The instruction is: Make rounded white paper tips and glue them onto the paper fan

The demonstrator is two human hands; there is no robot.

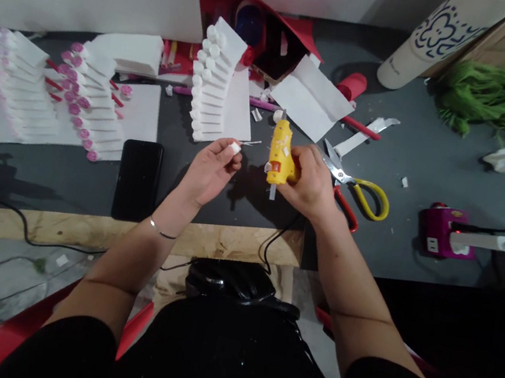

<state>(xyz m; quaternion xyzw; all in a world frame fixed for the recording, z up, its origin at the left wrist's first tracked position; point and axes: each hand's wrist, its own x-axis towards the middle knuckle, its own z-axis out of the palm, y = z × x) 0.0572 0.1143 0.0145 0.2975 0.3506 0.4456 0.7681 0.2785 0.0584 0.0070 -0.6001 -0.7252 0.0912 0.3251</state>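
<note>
My left hand (215, 168) pinches a small white piece (235, 147) between thumb and fingertips, with a thin white stem sticking out to its right. My right hand (309, 179) is wrapped round the handle of a yellow glue gun (281, 148), whose body points away from me, a grey glue stick showing at its near end. The two hands are apart. Beyond my left hand lies a fan of white-tipped sticks (210, 100) on white paper. Scissors (342, 177) with one yellow and one red handle lie just right of my right hand.
A black phone (137, 180) lies left of my left hand. Further left are rows of pink-tipped sticks (93, 112). Folded white paper (314, 99) is behind the glue gun. At right stand a white tumbler (417, 55), green yarn (498, 99) and a purple power block (443, 232).
</note>
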